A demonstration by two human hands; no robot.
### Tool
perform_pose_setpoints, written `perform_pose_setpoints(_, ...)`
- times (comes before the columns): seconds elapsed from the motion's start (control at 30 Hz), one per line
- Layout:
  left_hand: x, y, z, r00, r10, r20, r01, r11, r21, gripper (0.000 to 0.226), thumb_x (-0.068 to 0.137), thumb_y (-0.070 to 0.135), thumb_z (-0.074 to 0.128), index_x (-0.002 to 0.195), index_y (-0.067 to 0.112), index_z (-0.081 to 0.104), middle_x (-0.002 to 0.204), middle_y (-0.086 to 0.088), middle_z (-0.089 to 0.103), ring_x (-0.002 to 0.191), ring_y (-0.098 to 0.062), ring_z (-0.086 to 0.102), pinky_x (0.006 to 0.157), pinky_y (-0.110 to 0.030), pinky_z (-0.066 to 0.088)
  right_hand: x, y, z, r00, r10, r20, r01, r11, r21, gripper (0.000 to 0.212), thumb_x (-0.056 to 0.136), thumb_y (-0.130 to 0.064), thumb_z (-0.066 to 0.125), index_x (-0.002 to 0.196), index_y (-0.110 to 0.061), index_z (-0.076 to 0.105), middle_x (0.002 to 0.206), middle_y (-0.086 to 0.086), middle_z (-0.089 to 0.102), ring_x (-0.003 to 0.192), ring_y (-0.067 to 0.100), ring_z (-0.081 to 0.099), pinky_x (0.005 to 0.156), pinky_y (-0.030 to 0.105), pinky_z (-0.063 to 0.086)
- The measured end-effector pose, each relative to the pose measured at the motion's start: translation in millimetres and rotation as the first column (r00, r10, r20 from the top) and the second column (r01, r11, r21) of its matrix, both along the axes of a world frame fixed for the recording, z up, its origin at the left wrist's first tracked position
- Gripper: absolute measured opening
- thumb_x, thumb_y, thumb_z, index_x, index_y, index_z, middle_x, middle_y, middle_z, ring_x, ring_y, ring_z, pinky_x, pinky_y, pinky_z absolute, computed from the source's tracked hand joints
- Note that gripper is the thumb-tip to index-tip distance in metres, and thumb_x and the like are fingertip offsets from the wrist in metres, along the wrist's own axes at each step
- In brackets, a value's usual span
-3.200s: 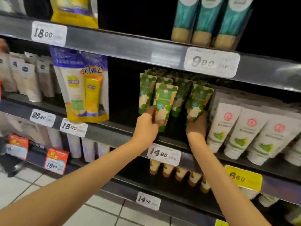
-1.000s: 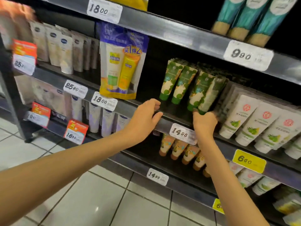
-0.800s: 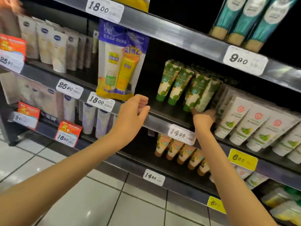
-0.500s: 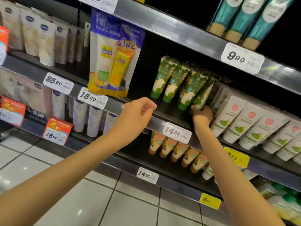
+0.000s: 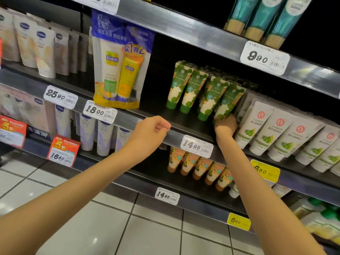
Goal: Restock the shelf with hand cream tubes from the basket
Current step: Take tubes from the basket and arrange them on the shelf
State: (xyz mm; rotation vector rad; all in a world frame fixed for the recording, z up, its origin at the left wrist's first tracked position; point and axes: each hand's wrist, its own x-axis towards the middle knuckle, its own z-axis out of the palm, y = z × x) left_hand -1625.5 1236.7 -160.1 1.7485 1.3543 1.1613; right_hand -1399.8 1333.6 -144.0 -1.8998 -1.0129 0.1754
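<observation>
Several green hand cream tubes (image 5: 191,89) stand cap-down in rows on the middle shelf (image 5: 184,129). My right hand (image 5: 225,124) grips the bottom of the rightmost green tube (image 5: 230,100), which leans left against its neighbours. In front of the shelf edge, left of the tubes, my left hand (image 5: 152,131) hovers with loosely curled fingers and holds nothing. The basket is out of view.
White tubes with red logos (image 5: 276,131) stand right of the green ones. A blue and yellow promo pack (image 5: 119,67) hangs to the left. Orange tubes (image 5: 198,166) fill the shelf below, teal tubes (image 5: 266,17) the shelf above. Price tags line the shelf edges.
My left hand let go of a green tube and drew back from the shelf, curling loosely. My right hand moved to the rightmost tube's base. The view shifted left.
</observation>
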Motion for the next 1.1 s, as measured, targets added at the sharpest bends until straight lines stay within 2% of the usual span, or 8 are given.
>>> perform_pose_setpoints(0.27, -11.3, -3.1, -0.3, 0.999, 0.036, -0.015, -0.037, 0.998, -0.046, 0.02, 0.093, 0.011, 0.047, 0.107, 0.018, 0.061, 0.112, -0.002, 0.063, 0.102, -0.01, 0.056, 0.079, -0.019, 0.038, -2.1, 1.3, -0.2, 0.998, -0.05, 0.043, 0.052, 0.997, -0.057, 0.046, 0.094, -0.016, 0.05, 0.133, 0.003, 0.036, 0.136, 0.022, 0.045, 0.127, 0.035, 0.042, 0.1, 0.039, 0.037)
perform_pose_setpoints(0.43, -18.1, -3.7, 4.1, 0.999, 0.041, -0.011, -0.041, 0.999, -0.03, 0.02, 0.093, 0.01, 0.047, 0.103, 0.018, 0.061, 0.112, -0.005, 0.064, 0.104, -0.015, 0.059, 0.082, -0.021, 0.043, -8.8, -12.0, 2.9, 0.996, -0.038, 0.082, 0.049, 0.989, -0.137, 0.057, 0.093, -0.023, 0.053, 0.136, 0.006, 0.03, 0.139, 0.024, 0.041, 0.128, 0.036, 0.042, 0.105, 0.04, 0.036)
perform_pose_setpoints(0.57, -29.6, -10.0, 12.6, 1.0, 0.009, 0.012, -0.009, 1.0, -0.01, 0.019, 0.091, 0.009, 0.048, 0.1, 0.018, 0.062, 0.109, -0.006, 0.065, 0.103, -0.017, 0.06, 0.094, -0.033, 0.048, -31.7, -57.9, 1.1, 0.984, 0.052, 0.168, -0.047, 0.998, -0.03, 0.059, 0.091, -0.019, 0.056, 0.137, 0.006, 0.029, 0.138, 0.024, 0.037, 0.129, 0.035, 0.036, 0.105, 0.035, 0.031)
perform_pose_setpoints(0.67, -60.6, -25.5, 21.1, 0.998, -0.029, -0.06, 0.033, 0.998, 0.057, 0.018, 0.091, 0.009, 0.049, 0.102, 0.016, 0.061, 0.105, -0.001, 0.065, 0.1, -0.011, 0.06, 0.088, -0.021, 0.047, -65.5, -107.0, -2.2, 0.944, 0.216, 0.248, -0.267, 0.944, 0.193, 0.047, 0.094, -0.018, 0.052, 0.135, -0.002, 0.037, 0.133, 0.012, 0.044, 0.125, 0.021, 0.042, 0.097, 0.022, 0.034)
perform_pose_setpoints(0.77, -132.2, -68.6, 16.3, 0.989, 0.035, -0.143, -0.018, 0.993, 0.117, 0.019, 0.088, 0.006, 0.053, 0.096, 0.021, 0.062, 0.098, 0.003, 0.068, 0.092, -0.005, 0.063, 0.083, -0.012, 0.048, -121.9, -147.0, -9.9, 0.73, 0.604, 0.321, -0.68, 0.688, 0.252, 0.028, 0.093, -0.013, 0.05, 0.121, -0.015, 0.051, 0.117, -0.003, 0.057, 0.108, 0.003, 0.053, 0.09, 0.008, 0.04)
perform_pose_setpoints(0.87, -229.5, -147.8, -8.3, 0.944, 0.284, -0.166, -0.274, 0.958, 0.079, 0.023, 0.087, 0.003, 0.055, 0.092, 0.023, 0.063, 0.093, 0.01, 0.069, 0.087, 0.001, 0.064, 0.081, -0.009, 0.048, -209.1, -175.8, -18.6, 0.33, 0.915, 0.23, -0.942, 0.304, 0.141, 0.02, 0.092, -0.015, 0.052, 0.112, -0.019, 0.056, 0.108, -0.006, 0.062, 0.101, -0.001, 0.058, 0.088, 0.011, 0.044)
perform_pose_setpoints(1.0, -343.3, -267.7, -58.0, 0.693, 0.638, -0.335, -0.69, 0.722, -0.053, 0.019, 0.088, 0.002, 0.054, 0.095, 0.017, 0.063, 0.097, -0.002, 0.069, 0.094, -0.019, 0.065, 0.09, -0.034, 0.049, -335.4, -218.4, -35.4, -0.215, 0.95, 0.227, -0.977, -0.211, -0.043, 0.024, 0.089, -0.017, 0.052, 0.112, -0.019, 0.055, 0.108, -0.006, 0.06, 0.101, 0.0, 0.056, 0.09, 0.012, 0.042)
perform_pose_setpoints(1.1, -386.6, -325.6, -98.2, 0.564, 0.701, -0.436, -0.817, 0.55, -0.173, 0.015, 0.087, 0.002, 0.056, 0.094, 0.013, 0.065, 0.095, -0.006, 0.069, 0.089, -0.02, 0.064, 0.081, -0.026, 0.046, -405.1, -244.4, -61.8, -0.46, 0.869, 0.182, -0.883, -0.426, -0.197, 0.026, 0.091, -0.014, 0.054, 0.117, -0.012, 0.054, 0.111, -0.003, 0.058, 0.102, 0.003, 0.053, 0.091, 0.014, 0.04)
